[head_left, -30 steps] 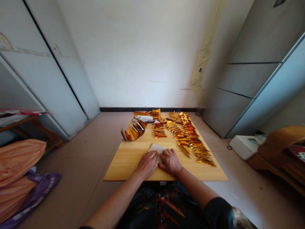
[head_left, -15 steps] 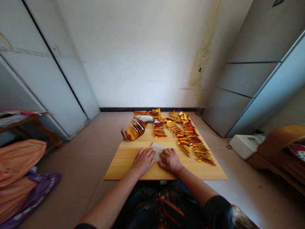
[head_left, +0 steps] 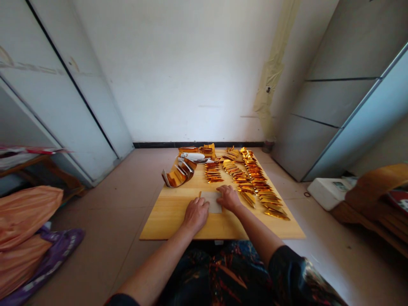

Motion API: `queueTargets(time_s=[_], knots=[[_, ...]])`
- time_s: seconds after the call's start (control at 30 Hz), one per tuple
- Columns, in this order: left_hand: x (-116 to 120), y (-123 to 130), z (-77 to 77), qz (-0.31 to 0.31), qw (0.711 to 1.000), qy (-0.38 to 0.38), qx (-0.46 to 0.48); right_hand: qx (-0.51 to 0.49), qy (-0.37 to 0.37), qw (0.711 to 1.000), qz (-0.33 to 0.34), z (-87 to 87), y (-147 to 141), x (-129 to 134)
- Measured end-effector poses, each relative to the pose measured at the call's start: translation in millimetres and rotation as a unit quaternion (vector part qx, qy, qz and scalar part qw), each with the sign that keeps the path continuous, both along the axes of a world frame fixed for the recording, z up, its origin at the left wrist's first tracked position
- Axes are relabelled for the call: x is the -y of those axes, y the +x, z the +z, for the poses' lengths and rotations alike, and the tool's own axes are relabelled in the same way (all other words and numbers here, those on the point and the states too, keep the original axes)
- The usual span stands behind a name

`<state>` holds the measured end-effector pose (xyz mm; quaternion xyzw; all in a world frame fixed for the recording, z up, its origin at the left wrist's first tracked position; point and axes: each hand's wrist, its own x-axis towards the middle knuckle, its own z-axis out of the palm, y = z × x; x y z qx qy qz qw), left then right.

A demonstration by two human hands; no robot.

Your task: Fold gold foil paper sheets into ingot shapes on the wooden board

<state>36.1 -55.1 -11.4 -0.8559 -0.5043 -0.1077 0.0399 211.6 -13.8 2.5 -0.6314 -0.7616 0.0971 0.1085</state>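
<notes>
A pale sheet of foil paper lies on the wooden board, its whitish side up and a thin gold strip showing at its upper left. Along the sheet's left edge, my left hand grips with bent fingers. My right hand has its curled fingers on the upper right edge; the fingertips are partly hidden. Beyond the hands lies a row of folded gold paper pieces. More folded gold pieces form long rows to the right.
Curved gold foil sheets stand at the board's left, beside a white roll-like object. A refrigerator is at right, near a white box. Orange and purple bags rest at left. A wall closes the far side.
Both hands have shifted from lying flat over the sheet to its left and right edges, with fingers now bent. The sheet is turned squarer to me and more of it shows.
</notes>
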Motion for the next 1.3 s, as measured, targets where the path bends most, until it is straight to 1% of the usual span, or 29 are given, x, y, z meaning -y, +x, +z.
queueTargets(time_s=[0.1, 0.23, 0.37, 0.43, 0.53, 0.57, 0.67, 0.77, 0.83, 0.97, 1.07, 1.17, 1.3], knots=[[-5, -6, -1.2, -0.013, 1.0, -0.015, 0.012, 0.027, -0.035, 0.999, 0.003, 5.4, -6, -7], [-8, -11, -4.5, -0.002, 0.999, -0.024, 0.039, 0.045, -0.086, 0.995, -0.014, 11.5, -15, -19], [-6, -14, -9.7, 0.009, 0.998, -0.023, 0.064, 0.016, -0.111, 0.993, -0.024, 12.8, -21, -30], [-6, -14, -11.3, 0.012, 0.997, -0.025, 0.072, -0.004, -0.1, 0.995, -0.03, 11.3, -24, -29], [-6, -15, -12.1, 0.02, 0.996, -0.03, 0.083, 0.013, -0.044, 0.999, -0.014, 6.3, -26, -20], [-6, -15, -11.9, 0.021, 0.996, -0.031, 0.086, 0.028, -0.016, 0.999, 0.004, 4.2, -26, -16], [-6, -15, -9.7, 0.025, 0.995, -0.032, 0.092, 0.07, 0.039, 0.995, 0.064, -1.2, -24, -3], [-3, -16, -5.3, 0.033, 0.995, -0.034, 0.091, 0.097, 0.071, 0.986, 0.117, -3.3, -21, 7], [-1, -16, -1.9, 0.037, 0.995, -0.03, 0.088, 0.105, 0.082, 0.981, 0.138, -3.2, -22, 13], [2, -15, 3.4, 0.038, 0.996, -0.017, 0.077, 0.115, 0.075, 0.982, 0.129, -2.9, -27, 23], [4, -16, 5.5, 0.022, 0.998, -0.009, 0.058, 0.12, 0.067, 0.983, 0.12, -4.1, -30, 26], [6, -19, 6.3, 0.002, 0.999, 0.007, 0.042, 0.122, 0.08, 0.982, 0.121, -6.2, -31, 27], [9, -23, 6.2, 0.001, 0.999, 0.025, 0.037, 0.12, 0.095, 0.98, 0.13, -7.7, -31, 27]])
